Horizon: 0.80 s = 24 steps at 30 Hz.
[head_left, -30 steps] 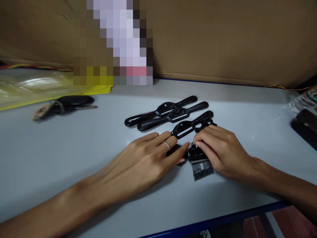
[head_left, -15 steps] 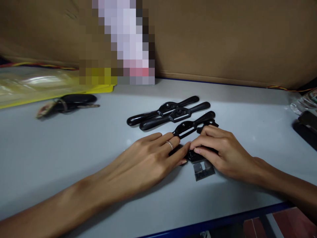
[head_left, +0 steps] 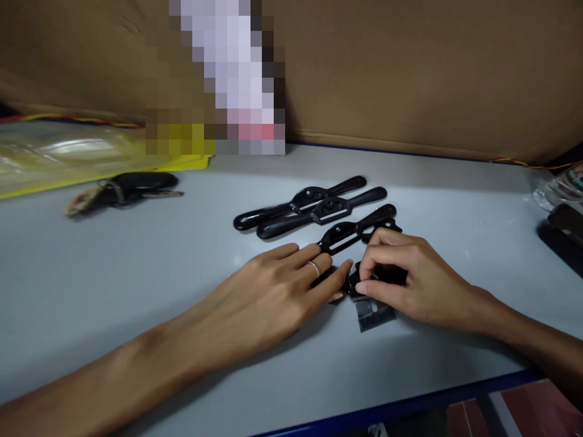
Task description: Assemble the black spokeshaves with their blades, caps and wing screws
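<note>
Under both hands lies a black spokeshave [head_left: 351,285], partly covered by them. My left hand [head_left: 286,282], a ring on one finger, keeps its index finger and thumb closed about the handle. My right hand [head_left: 405,273] pinches at the middle of the tool; whatever its fingertips hold is too small to make out. From the near side of the body sticks out a dark flat blade [head_left: 376,315] with a slot. Just beyond my fingers is another spokeshave body [head_left: 341,235]. A small black metal piece [head_left: 392,225] sits beside its right handle, half behind my right hand.
Two more spokeshaves [head_left: 330,209] lie farther back on the grey table [head_left: 182,273]. Keys with a black fob [head_left: 141,182] and plastic packaging [head_left: 91,152] are at left. A dark object [head_left: 565,237] and a clear glass item [head_left: 562,185] stand right. Cardboard [head_left: 410,73] rises behind.
My right hand has shifted slightly right, its fingers lifting and arching so that more of the spokeshave's middle shows. My left hand stays almost where it was.
</note>
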Available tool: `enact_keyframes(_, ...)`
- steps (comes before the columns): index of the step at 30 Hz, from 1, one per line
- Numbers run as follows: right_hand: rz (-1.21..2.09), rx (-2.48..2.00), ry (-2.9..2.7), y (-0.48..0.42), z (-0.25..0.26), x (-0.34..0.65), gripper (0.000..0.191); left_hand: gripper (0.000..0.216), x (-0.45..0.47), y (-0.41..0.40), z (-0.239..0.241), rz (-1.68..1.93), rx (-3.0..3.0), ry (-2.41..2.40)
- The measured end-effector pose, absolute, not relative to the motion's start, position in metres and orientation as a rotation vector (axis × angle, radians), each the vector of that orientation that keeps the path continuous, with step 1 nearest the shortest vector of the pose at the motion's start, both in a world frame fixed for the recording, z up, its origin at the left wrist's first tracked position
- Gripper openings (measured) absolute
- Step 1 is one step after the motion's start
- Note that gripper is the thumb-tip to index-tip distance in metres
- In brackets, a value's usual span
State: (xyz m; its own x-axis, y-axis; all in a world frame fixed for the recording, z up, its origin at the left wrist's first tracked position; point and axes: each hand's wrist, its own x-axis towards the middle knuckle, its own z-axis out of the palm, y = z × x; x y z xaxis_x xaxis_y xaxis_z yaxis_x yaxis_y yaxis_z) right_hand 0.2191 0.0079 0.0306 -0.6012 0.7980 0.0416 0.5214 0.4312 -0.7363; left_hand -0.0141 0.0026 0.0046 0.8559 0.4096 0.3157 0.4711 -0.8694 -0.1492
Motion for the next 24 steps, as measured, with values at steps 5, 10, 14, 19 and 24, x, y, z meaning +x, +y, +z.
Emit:
enact_keyframes(5, 0.619, -1.101, -2.429, 0.0064, 0.0250, 0.2199, 0.012, 0.026, -0.0149, 0.0016, 0.0047, -0.420, -2.796, -0.674)
enact_keyframes(10, 0.411, -1.148, -2.590, 0.0087, 0.0207, 0.2220, 0.019, 0.028, -0.0146, 0.0015, 0.0054, -0.413, -2.790, -0.674)
enact_keyframes(14, 0.384, -1.116, -2.581, 0.0105, 0.0207, 0.2230, 0.022, 0.029, -0.0149, 0.0016, 0.0058, -0.389, -2.797, -0.661)
enact_keyframes(19, 0.328, -1.124, -2.539, 0.0089, 0.0211, 0.2224, 0.021, 0.028, -0.0140, 0.0016, 0.0069, -0.417, -2.793, -0.673)
enact_keyframes(24, 0.134, -1.020, -2.413, 0.0110, 0.0268, 0.2266, 0.021, 0.032, -0.0131, -0.0017, 0.0106, -0.629, -2.834, -0.752)
